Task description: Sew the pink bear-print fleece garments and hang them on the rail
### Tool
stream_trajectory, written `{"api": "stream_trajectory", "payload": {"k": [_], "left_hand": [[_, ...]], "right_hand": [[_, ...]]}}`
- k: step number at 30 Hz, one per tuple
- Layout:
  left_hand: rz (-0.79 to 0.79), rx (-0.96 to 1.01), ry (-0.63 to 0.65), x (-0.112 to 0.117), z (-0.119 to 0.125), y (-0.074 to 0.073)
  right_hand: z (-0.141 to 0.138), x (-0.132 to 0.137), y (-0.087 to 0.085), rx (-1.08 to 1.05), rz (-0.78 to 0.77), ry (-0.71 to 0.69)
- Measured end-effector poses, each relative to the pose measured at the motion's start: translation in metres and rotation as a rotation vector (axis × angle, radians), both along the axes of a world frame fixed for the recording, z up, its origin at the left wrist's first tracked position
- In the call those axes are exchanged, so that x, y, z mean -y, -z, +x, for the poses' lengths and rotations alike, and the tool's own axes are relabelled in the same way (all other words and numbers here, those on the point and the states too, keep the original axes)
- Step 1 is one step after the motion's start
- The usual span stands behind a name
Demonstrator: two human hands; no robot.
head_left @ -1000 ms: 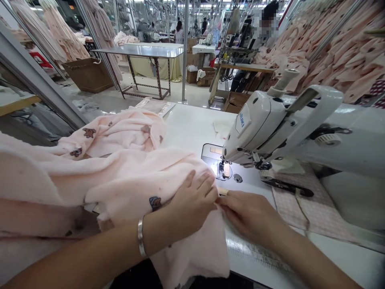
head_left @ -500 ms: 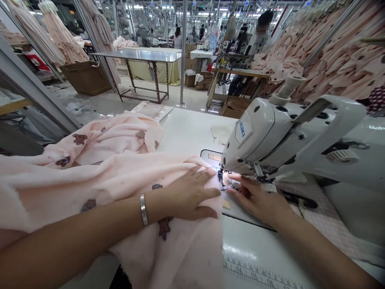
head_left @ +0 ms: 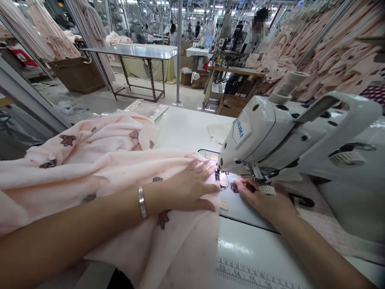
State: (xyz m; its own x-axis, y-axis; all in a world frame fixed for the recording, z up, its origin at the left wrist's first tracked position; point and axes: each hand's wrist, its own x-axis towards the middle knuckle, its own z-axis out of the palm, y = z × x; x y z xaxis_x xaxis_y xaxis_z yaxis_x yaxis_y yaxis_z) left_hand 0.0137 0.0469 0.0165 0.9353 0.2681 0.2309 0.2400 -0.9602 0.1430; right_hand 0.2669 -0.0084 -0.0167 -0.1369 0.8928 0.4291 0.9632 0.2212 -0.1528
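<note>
From where I stand, the pale pink fabric (head_left: 126, 172) lies directly under the person's left hand (head_left: 186, 186), spreading out well beyond it to the left and draping down toward the lap below. That hand is laid flat, palm down, with the fingers apart and reaching toward the needle of the white sewing machine (head_left: 264, 128); they rest on the cloth rather than gripping a fold of it. The cloth's right edge runs just past the fingertips and the thumb, close beside the needle area, where a small lamp brightens the metal plate (head_left: 237, 204). A silver bracelet (head_left: 142, 202) circles the left wrist, and dark little bear-like prints show on the cloth on both sides of the forearm. The right hand (head_left: 267, 202) is off the pink fabric, over on the other side of the needle, low beneath the machine's head. Its thumb and fingertips are bent close to one another near the plate, but I cannot tell whether they pinch anything. Nearer the person, a printed ruler scale (head_left: 255, 277) runs along the white tabletop (head_left: 183, 128), just right of the hanging cloth.
</note>
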Motion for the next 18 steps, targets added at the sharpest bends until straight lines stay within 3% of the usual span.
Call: {"api": "stream_trajectory", "payload": {"k": [5, 8, 12, 15, 18], "left_hand": [[-0.043, 0.018, -0.043, 0.038, -0.002, -0.003], [-0.103, 0.067, -0.044, 0.041, -0.005, 0.003], [-0.149, 0.128, -0.015, 0.027, -0.005, 0.012], [-0.15, 0.147, -0.017, 0.018, -0.002, 0.015], [-0.169, 0.143, -0.019, 0.016, 0.0, 0.013]], "right_hand": [[-0.003, 0.008, -0.008, 0.039, 0.054, -0.119], [-0.017, 0.021, -0.017, 0.053, 0.045, -0.366], [-0.045, 0.036, -0.026, 0.072, -0.027, -0.703], [-0.053, 0.039, -0.024, 0.099, -0.064, -0.713], [-0.045, 0.034, -0.018, 0.105, -0.037, -0.57]]}}
